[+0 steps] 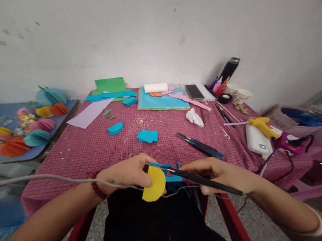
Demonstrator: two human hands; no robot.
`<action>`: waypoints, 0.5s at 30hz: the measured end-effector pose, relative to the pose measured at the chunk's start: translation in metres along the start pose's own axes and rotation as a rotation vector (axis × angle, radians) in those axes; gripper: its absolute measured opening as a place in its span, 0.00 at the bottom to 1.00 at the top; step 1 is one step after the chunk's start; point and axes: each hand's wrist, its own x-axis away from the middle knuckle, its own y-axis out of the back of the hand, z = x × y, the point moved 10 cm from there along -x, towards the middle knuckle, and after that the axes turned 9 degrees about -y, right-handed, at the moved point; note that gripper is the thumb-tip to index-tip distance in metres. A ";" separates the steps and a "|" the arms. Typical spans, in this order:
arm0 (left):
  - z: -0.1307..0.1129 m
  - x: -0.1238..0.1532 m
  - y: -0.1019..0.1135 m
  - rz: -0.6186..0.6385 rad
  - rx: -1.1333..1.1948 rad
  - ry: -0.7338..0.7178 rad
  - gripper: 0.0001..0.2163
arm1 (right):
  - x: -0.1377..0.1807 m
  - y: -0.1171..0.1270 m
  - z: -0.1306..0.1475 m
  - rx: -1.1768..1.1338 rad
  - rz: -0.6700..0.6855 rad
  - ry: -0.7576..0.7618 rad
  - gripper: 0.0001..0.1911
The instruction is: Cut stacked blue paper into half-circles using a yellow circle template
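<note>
My left hand [126, 173] is closed on a folded yellow paper half-circle [155, 184], held over the front edge of the red checked table [92, 147]. My right hand [216, 173] grips a long thin black tool [197, 177] whose tip reaches left across the top of the yellow piece. Blue paper pieces [172, 173] sit just behind the yellow one, between my hands; I cannot tell which hand holds them. A grey cord [37, 177] runs from the left to my left wrist.
On the table lie folded blue paper pieces [148, 136], scissors [200, 145], a yellow glue gun [263, 127], a white box [257, 140], coloured sheets [163, 101], a phone [194, 91], cups [243, 95]. Paper flower balls [17, 133] rest on a board at left.
</note>
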 end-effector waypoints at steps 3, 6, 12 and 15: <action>0.001 -0.001 0.000 0.024 -0.006 0.005 0.11 | 0.001 0.000 -0.001 0.001 0.003 -0.001 0.30; 0.002 -0.001 0.001 0.027 -0.037 0.018 0.12 | 0.001 0.001 -0.003 0.008 -0.002 -0.002 0.31; 0.006 -0.002 0.000 0.048 -0.046 0.017 0.12 | 0.002 0.001 -0.005 0.045 0.009 -0.021 0.31; 0.008 -0.002 0.005 0.004 -0.039 0.012 0.13 | 0.002 0.001 -0.005 0.108 0.001 -0.005 0.31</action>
